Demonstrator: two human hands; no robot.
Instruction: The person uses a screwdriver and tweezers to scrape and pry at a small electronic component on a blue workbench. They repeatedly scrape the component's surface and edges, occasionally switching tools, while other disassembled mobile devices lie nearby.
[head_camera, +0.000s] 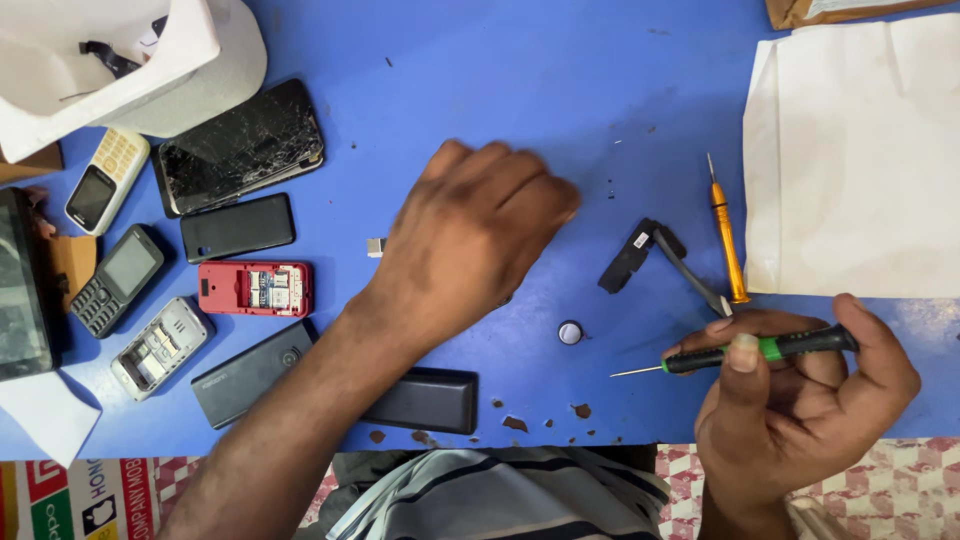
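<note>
Right hand (800, 400) is gripping a green-and-black screwdriver (760, 350) — fingers curled round the handle, thumb pressing on top, thin metal tip pointing left over the blue table (560, 80). The hand is sitting at the table's near edge, its wrist cut off by the frame bottom.

Left hand (470, 235) is hovering palm-down over the middle of the table, fingers loosely bent and blurred at the tips; whether anything is lying under it cannot be told — it is covering that patch of table.

Between the hands a small round white cap (570, 332) is lying. Just beyond the right hand, a black plastic part (630, 255) with a grey strip, and beside it an orange screwdriver (727, 235), its handle end touching a white paper sheet (860, 150).

To the left: a cracked black phone (240, 145), a red opened phone (255, 288), keypad phones (108, 178). A black slab (425, 400) is partly hidden by the left forearm. A white foam box (110, 60) is cut off at the top left corner.
</note>
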